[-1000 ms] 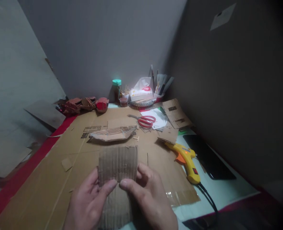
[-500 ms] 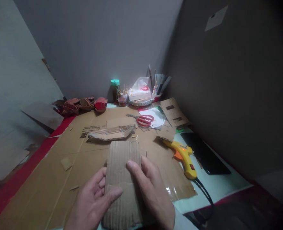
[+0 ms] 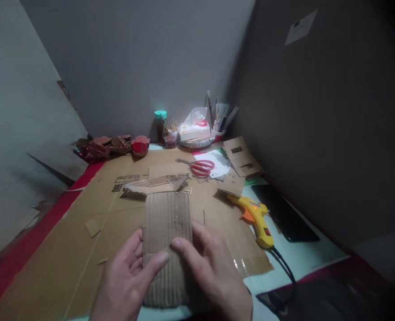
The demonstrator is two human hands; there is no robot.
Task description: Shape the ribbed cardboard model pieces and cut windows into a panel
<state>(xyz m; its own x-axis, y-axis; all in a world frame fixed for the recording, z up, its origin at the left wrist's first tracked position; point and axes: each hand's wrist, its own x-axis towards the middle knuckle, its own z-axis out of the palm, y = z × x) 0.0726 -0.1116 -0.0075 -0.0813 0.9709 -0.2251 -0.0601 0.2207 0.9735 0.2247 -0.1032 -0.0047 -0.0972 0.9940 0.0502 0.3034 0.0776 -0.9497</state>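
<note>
I hold a rectangular piece of corrugated cardboard (image 3: 166, 227) upright in front of me with both hands, its ribbed side facing me. My left hand (image 3: 126, 278) grips its lower left edge, thumb on the front. On the lower right side my right hand (image 3: 210, 272) has its thumb pressed on the face. Just beyond the piece lies a small cardboard boat-shaped model (image 3: 153, 185) on the big flat cardboard sheet (image 3: 93, 209) that covers the table.
A yellow glue gun (image 3: 257, 219) with a black cord lies to the right, beside a black phone (image 3: 284, 213). Red scissors (image 3: 199, 167), paper and cardboard scraps lie further back. A green-capped jar (image 3: 160, 125), tissue pack, pen cup and red cardboard models line the wall.
The cardboard piece has been unfolded or turned from a short wide shape into a tall one, then drawn a little left. My hands have shifted their hold on its lower part.
</note>
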